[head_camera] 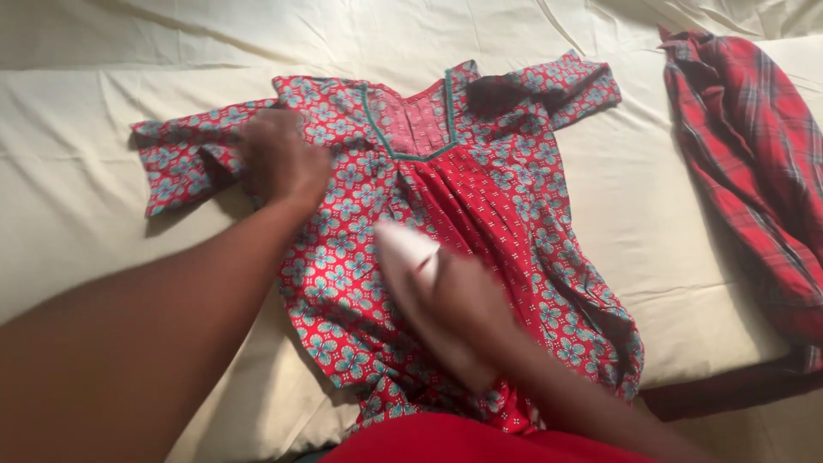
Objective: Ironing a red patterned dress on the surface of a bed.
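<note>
The dress lies flat on the bed, front side up, neck away from you, sleeves spread to both sides. Your left hand presses on the left shoulder, near the sleeve; it looks flat and open, grasping nothing. Your right hand rests on the middle of the dress and holds a white object, blurred, so I cannot tell what it is. To do this step well, keep the left hand firm so the cloth does not slide, and pull the fabric smooth before you move the right hand over it. A plaid shirt lies at the right, apart from the dress
</note>
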